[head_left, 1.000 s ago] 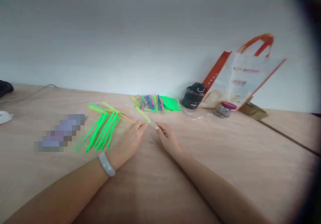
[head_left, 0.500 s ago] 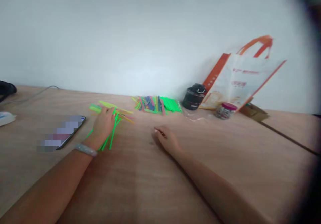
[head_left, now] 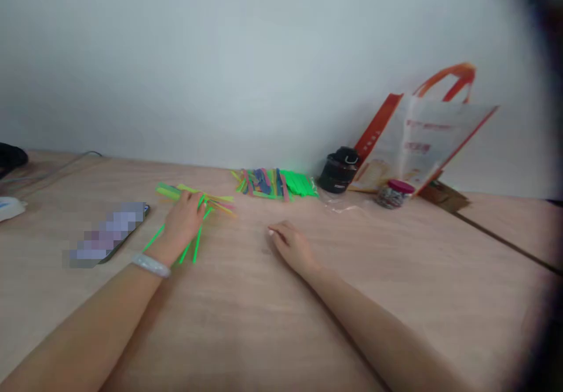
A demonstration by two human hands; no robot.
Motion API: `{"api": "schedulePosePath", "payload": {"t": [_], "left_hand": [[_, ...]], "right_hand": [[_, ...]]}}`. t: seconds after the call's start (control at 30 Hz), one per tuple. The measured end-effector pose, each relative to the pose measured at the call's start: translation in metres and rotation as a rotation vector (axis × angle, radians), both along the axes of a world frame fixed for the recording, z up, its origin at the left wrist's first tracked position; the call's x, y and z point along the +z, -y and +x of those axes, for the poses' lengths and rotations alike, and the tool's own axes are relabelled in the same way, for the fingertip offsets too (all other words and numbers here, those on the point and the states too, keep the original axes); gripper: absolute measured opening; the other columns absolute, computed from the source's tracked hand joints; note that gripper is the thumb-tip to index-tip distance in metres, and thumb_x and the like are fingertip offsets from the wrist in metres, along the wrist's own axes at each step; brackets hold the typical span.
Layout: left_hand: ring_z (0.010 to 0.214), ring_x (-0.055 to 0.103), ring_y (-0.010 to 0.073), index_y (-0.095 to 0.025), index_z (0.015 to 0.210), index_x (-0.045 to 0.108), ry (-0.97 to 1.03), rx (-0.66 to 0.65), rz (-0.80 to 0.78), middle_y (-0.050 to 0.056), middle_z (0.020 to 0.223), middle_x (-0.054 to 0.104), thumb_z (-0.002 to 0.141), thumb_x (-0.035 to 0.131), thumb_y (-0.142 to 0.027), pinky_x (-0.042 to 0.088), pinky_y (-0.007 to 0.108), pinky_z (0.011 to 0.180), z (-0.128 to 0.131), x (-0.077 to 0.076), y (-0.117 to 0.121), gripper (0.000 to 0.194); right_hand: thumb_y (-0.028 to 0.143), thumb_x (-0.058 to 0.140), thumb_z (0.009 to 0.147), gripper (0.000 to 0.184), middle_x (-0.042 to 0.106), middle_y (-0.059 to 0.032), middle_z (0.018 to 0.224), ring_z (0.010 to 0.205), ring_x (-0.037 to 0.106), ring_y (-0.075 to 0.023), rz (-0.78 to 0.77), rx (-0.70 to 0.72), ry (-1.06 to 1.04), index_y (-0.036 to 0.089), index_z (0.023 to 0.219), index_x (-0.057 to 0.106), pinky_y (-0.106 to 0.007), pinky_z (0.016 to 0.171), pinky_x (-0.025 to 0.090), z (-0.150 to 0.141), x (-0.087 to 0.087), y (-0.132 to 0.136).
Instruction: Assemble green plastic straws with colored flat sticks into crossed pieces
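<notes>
My left hand (head_left: 182,222), with a pale bracelet on the wrist, lies over a loose pile of bright green sticks (head_left: 193,245) on the wooden table (head_left: 264,321). Its fingers are stretched forward, flat on the sticks, next to some yellow and pink ones (head_left: 215,201). My right hand (head_left: 290,244) rests on the bare table to the right, fingers curled together, with nothing visible in them. A second heap of mixed coloured sticks (head_left: 275,183) lies farther back, near the wall.
A phone (head_left: 109,237) lies left of the green sticks. At the back right stand a black jar (head_left: 338,172), a small pink-lidded jar (head_left: 391,193) and an orange-and-white bag (head_left: 422,140). A white object (head_left: 9,207) sits at the left edge.
My hands held one yellow-green stick between them a second ago. My left hand then moved left onto the green pile and stays there. My right hand has barely moved.
</notes>
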State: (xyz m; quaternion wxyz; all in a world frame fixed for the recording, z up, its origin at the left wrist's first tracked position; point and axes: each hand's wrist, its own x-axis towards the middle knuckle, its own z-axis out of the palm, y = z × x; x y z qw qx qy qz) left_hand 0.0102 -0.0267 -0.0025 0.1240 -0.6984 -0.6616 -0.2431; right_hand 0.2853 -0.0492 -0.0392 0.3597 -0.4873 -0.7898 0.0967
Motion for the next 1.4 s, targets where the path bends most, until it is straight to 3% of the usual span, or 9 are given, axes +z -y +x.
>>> {"api": "schedulePosePath", "payload": {"t": [0.2, 0.33, 0.47, 0.57, 0.73, 1.4], "left_hand": [[0.090, 0.055, 0.0218, -0.016, 0.111, 0.053, 0.002, -0.055, 0.052, 0.009, 0.101, 0.051, 0.089, 0.040, -0.027, 0.046, 0.033, 0.078, 0.006, 0.002, 0.002, 0.029], [0.098, 0.052, 0.0209, -0.017, 0.110, 0.053, 0.017, -0.341, 0.104, 0.008, 0.103, 0.053, 0.090, 0.039, -0.024, 0.044, 0.034, 0.085, 0.025, 0.001, 0.014, 0.026], [0.103, 0.050, 0.0204, -0.019, 0.107, 0.055, -0.049, -0.656, -0.005, 0.007, 0.108, 0.054, 0.089, 0.043, -0.025, 0.043, 0.036, 0.089, 0.051, -0.011, 0.040, 0.022], [0.104, 0.049, 0.0206, -0.020, 0.108, 0.055, -0.062, -0.757, -0.100, 0.006, 0.111, 0.055, 0.089, 0.046, -0.027, 0.043, 0.037, 0.089, 0.060, -0.024, 0.053, 0.023], [0.104, 0.050, 0.0185, -0.020, 0.110, 0.054, -0.007, -0.791, -0.165, 0.006, 0.109, 0.056, 0.090, 0.044, -0.027, 0.042, 0.037, 0.092, 0.059, -0.036, 0.055, 0.024], [0.103, 0.048, 0.0202, -0.018, 0.107, 0.055, -0.017, -0.773, -0.198, 0.007, 0.108, 0.055, 0.090, 0.044, -0.027, 0.043, 0.038, 0.091, 0.058, -0.030, 0.055, 0.023]], "right_hand": [[0.020, 0.043, 0.086, 0.024, 0.063, -0.0083, 0.088, 0.085, 0.057, -0.0176, 0.022, 0.023, 0.034, 0.016, 0.095, 0.065, -0.032, 0.078, 0.046, 0.000, 0.002, 0.002], [0.021, 0.044, 0.086, 0.022, 0.063, -0.0079, 0.090, 0.088, 0.057, -0.0179, 0.084, 0.125, 0.105, 0.018, 0.094, 0.065, -0.033, 0.081, 0.046, -0.005, 0.009, 0.011], [0.023, 0.046, 0.086, 0.021, 0.063, -0.0089, 0.096, 0.093, 0.056, -0.0186, 0.127, 0.271, 0.195, 0.019, 0.097, 0.064, -0.034, 0.083, 0.046, -0.011, 0.012, 0.024], [0.022, 0.046, 0.085, 0.020, 0.063, -0.0087, 0.098, 0.094, 0.056, -0.0185, 0.136, 0.337, 0.250, 0.019, 0.097, 0.063, -0.034, 0.083, 0.046, -0.014, 0.010, 0.030], [0.020, 0.047, 0.085, 0.021, 0.062, -0.0093, 0.098, 0.093, 0.056, -0.0192, 0.141, 0.347, 0.308, 0.018, 0.098, 0.063, -0.034, 0.081, 0.048, -0.015, 0.009, 0.031], [0.018, 0.046, 0.085, 0.023, 0.063, -0.0086, 0.099, 0.096, 0.055, -0.0193, 0.117, 0.374, 0.326, 0.019, 0.101, 0.063, -0.035, 0.083, 0.048, -0.016, 0.013, 0.028]]}}
